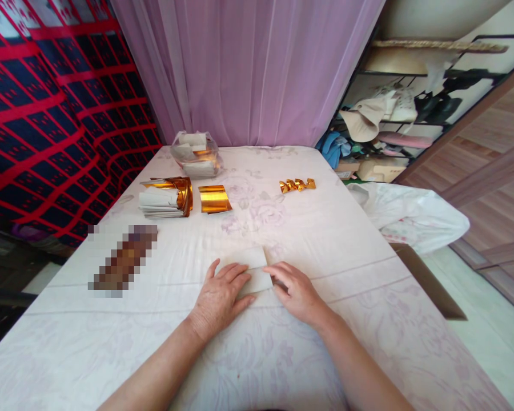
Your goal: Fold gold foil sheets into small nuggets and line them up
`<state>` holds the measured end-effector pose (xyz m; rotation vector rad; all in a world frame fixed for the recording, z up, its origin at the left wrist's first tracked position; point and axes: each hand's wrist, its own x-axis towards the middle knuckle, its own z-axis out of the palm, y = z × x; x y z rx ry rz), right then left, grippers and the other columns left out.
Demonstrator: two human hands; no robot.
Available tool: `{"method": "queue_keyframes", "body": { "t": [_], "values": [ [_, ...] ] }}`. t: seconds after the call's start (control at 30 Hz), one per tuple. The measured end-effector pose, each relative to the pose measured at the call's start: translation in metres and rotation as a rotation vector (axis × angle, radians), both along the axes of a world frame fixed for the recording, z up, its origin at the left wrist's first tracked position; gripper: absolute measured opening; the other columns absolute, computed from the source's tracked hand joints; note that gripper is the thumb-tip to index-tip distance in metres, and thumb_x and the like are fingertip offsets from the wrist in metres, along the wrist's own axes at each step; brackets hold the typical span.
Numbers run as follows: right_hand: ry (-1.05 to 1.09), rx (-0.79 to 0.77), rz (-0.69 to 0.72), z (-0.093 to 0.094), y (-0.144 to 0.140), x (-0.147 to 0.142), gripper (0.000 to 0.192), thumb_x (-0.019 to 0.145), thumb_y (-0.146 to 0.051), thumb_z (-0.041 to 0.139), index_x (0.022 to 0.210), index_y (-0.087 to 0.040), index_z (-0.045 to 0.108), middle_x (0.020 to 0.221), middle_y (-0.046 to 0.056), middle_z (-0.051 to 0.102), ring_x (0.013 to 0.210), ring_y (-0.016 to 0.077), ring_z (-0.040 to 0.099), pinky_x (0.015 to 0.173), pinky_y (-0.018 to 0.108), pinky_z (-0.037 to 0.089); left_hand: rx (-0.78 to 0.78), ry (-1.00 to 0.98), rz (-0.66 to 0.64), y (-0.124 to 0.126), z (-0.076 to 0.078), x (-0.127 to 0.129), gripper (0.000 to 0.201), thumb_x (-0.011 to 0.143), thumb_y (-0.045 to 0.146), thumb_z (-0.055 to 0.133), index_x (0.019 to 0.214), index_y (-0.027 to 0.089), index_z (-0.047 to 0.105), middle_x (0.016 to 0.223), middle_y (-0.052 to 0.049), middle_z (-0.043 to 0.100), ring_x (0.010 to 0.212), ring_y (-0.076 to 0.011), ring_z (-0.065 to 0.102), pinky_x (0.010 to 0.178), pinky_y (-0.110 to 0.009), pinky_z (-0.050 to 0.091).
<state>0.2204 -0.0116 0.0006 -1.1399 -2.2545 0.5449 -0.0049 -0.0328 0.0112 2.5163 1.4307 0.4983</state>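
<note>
A pale sheet of paper [257, 278] lies on the table in front of me, with a crease running across its middle. My left hand [223, 291] rests flat on its left part, fingers stretched out and thumb apart. At the paper's right edge, my right hand [294, 290] has its fingers curled, with index finger and thumb at the edge. Beyond them on the left is a stack of gold foil papers with pale backs [165, 200]. Beside the stack lies a curled gold foil sheet [215, 199]. Several small folded gold pieces [297, 185] sit in a row, back right.
A clear plastic bag [197, 155] holding more papers stands at the table's back left. A blurred-out brown item [126, 260] lies on the left of the floral tablecloth [325, 354]. Right of the table are a white bag [420, 214] and a crowded shelf [389, 117].
</note>
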Motion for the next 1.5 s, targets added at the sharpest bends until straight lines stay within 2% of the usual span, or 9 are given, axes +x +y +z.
{"method": "queue_keyframes", "body": {
  "t": [0.3, 0.5, 0.67, 0.77, 0.97, 1.1, 1.2, 1.37, 1.5],
  "values": [
    [-0.255, 0.232, -0.030, 0.003, -0.005, -0.007, 0.034, 0.083, -0.014, 0.059, 0.116, -0.019, 0.063, 0.099, 0.009, 0.063, 0.086, 0.0218, 0.060, 0.076, 0.036, 0.051, 0.043, -0.001, 0.001, -0.002, -0.001, -0.002, 0.030, 0.087, 0.036, 0.062, 0.114, 0.023, 0.065, 0.123, -0.008, 0.066, 0.115, -0.0275, 0.058, 0.113, -0.059, 0.021],
    [-0.286, 0.231, -0.065, 0.007, -0.009, -0.011, 0.021, 0.087, -0.029, 0.062, 0.106, -0.021, 0.067, 0.096, 0.007, 0.062, 0.084, 0.0210, 0.057, 0.074, 0.036, 0.047, 0.068, -0.025, -0.011, -0.001, 0.002, -0.004, 0.025, 0.092, 0.034, 0.055, 0.111, 0.024, 0.067, 0.119, -0.006, 0.068, 0.113, -0.0254, 0.060, 0.113, -0.057, 0.020],
    [-0.238, 0.262, -0.086, 0.008, -0.006, -0.012, 0.015, 0.090, -0.027, 0.057, 0.099, -0.023, 0.069, 0.100, 0.007, 0.062, 0.087, 0.0206, 0.057, 0.076, 0.035, 0.045, 0.062, -0.054, -0.011, 0.004, 0.005, -0.003, 0.022, 0.094, 0.029, 0.050, 0.104, 0.026, 0.070, 0.111, -0.004, 0.071, 0.107, -0.0223, 0.062, 0.114, -0.056, 0.020],
    [-0.185, 0.228, -0.104, 0.008, -0.002, -0.013, 0.016, 0.091, -0.028, 0.056, 0.099, -0.023, 0.069, 0.099, 0.007, 0.062, 0.088, 0.0205, 0.057, 0.078, 0.035, 0.045, 0.044, -0.063, -0.004, 0.006, 0.008, -0.001, 0.022, 0.094, 0.027, 0.049, 0.101, 0.026, 0.070, 0.106, -0.003, 0.072, 0.103, -0.0216, 0.063, 0.113, -0.056, 0.020],
    [-0.086, 0.162, -0.184, -0.001, 0.004, -0.016, 0.023, 0.092, -0.024, 0.051, 0.078, -0.021, 0.069, 0.088, 0.005, 0.063, 0.083, 0.0181, 0.057, 0.076, 0.033, 0.044, -0.055, -0.091, -0.045, 0.010, 0.011, -0.008, 0.027, 0.087, 0.040, 0.060, 0.106, 0.022, 0.066, 0.112, -0.006, 0.069, 0.105, -0.0259, 0.061, 0.111, -0.059, 0.023],
    [-0.017, 0.137, -0.233, -0.004, 0.006, -0.018, 0.021, 0.089, -0.023, 0.053, 0.075, -0.021, 0.069, 0.086, 0.004, 0.064, 0.082, 0.0172, 0.058, 0.077, 0.032, 0.044, -0.101, -0.157, -0.010, 0.015, 0.004, -0.013, 0.013, 0.090, 0.030, 0.056, 0.098, 0.022, 0.063, 0.099, -0.003, 0.071, 0.095, -0.0210, 0.064, 0.107, -0.054, 0.032],
    [0.007, 0.114, -0.274, -0.005, 0.007, -0.020, 0.019, 0.086, -0.021, 0.055, 0.073, -0.022, 0.068, 0.084, 0.003, 0.065, 0.080, 0.0168, 0.060, 0.076, 0.031, 0.044, -0.044, -0.217, 0.047, 0.018, -0.003, -0.011, 0.012, 0.092, 0.026, 0.052, 0.101, 0.022, 0.059, 0.090, -0.001, 0.070, 0.086, -0.0181, 0.065, 0.104, -0.050, 0.039],
    [-0.030, 0.092, -0.307, -0.003, 0.009, -0.024, 0.019, 0.087, -0.024, 0.054, 0.073, -0.021, 0.066, 0.080, 0.004, 0.065, 0.078, 0.0174, 0.059, 0.076, 0.031, 0.043, 0.077, -0.235, 0.105, 0.017, -0.010, -0.007, 0.024, 0.092, 0.020, 0.052, 0.116, 0.020, 0.052, 0.086, -0.002, 0.069, 0.084, -0.0188, 0.065, 0.098, -0.046, 0.046],
    [-0.082, 0.093, -0.346, -0.002, 0.010, -0.027, 0.019, 0.087, -0.026, 0.056, 0.071, -0.020, 0.065, 0.078, 0.003, 0.063, 0.078, 0.0171, 0.058, 0.075, 0.029, 0.040, 0.122, -0.231, 0.117, 0.017, -0.013, -0.006, 0.027, 0.093, 0.021, 0.051, 0.119, 0.020, 0.053, 0.098, -0.006, 0.068, 0.093, -0.0202, 0.064, 0.093, -0.042, 0.051]
  ]
}}
